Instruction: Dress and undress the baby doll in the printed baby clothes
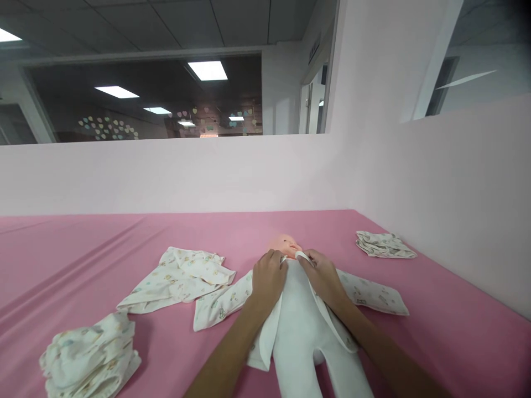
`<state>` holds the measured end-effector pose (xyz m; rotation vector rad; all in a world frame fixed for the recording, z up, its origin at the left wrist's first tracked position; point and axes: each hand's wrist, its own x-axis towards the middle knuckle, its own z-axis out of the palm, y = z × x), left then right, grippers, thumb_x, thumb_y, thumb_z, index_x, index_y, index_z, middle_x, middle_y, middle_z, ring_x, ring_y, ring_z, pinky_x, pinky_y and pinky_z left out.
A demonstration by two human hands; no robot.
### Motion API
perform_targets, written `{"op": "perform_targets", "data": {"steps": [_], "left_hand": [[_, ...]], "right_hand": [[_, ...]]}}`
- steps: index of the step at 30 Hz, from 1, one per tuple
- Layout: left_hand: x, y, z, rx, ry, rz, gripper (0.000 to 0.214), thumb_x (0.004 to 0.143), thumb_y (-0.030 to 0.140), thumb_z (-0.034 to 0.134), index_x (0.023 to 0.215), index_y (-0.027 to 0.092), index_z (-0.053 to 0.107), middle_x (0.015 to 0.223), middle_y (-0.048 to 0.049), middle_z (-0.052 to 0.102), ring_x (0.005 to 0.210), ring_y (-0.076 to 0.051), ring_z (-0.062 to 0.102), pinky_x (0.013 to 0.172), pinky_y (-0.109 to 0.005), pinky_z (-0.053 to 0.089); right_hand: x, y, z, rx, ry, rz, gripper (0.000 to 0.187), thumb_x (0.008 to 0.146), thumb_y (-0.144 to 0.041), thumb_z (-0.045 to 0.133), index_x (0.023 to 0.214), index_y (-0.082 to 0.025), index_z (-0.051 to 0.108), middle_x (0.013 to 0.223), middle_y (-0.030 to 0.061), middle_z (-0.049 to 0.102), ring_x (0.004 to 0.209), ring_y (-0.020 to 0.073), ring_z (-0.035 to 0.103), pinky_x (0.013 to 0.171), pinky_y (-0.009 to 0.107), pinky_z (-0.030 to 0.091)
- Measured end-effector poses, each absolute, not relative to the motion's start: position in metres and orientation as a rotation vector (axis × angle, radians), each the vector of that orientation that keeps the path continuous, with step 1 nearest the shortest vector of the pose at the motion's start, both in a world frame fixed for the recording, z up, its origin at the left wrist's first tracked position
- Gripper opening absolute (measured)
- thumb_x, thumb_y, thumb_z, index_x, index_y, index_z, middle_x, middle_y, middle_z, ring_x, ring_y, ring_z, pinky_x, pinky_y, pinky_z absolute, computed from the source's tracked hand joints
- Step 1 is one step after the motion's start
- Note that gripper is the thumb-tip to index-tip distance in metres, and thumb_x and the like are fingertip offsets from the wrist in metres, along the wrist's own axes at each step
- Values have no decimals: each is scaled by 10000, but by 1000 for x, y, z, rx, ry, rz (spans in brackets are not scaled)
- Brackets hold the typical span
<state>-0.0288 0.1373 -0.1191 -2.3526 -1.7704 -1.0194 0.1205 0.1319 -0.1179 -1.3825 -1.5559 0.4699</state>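
Observation:
A white-bodied baby doll lies on its back on the pink sheet, head away from me. It lies on an open printed baby shirt whose sleeves spread to both sides. My left hand is closed on the shirt's left front edge at the doll's chest. My right hand pinches the right front edge near the neck, just below the doll's face.
Another printed garment lies spread to the left. A crumpled pile of printed cloth sits at the near left. A folded printed piece lies at the far right by the pink wall.

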Motion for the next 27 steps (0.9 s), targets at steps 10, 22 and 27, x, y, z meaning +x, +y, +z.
{"op": "perform_targets", "data": {"steps": [10, 22, 27], "left_hand": [[-30, 138, -121, -2424, -1666, -1060, 131, 885, 167, 459, 846, 193, 580, 891, -25, 645, 820, -159, 573, 676, -267, 367], [-29, 137, -123, -2462, -1601, -1151, 132, 892, 192, 462, 870, 197, 592, 893, -12, 652, 809, -155, 571, 684, -265, 363], [-28, 136, -121, -2451, -1656, -1137, 120, 875, 173, 475, 812, 196, 574, 875, -9, 656, 799, -154, 573, 657, -267, 343]], "right_hand": [[115, 129, -110, -1244, -1551, 674, 292, 802, -443, 499, 724, -189, 620, 647, -7, 539, 641, 158, 470, 587, 245, 355], [116, 131, -113, -1215, -1537, 693, 252, 808, -408, 523, 827, -206, 672, 815, 11, 667, 819, 198, 582, 740, 272, 429], [113, 128, -116, -1152, -1631, 603, 200, 833, -329, 507, 867, -231, 678, 992, 40, 678, 972, 211, 588, 879, 319, 424]]}}
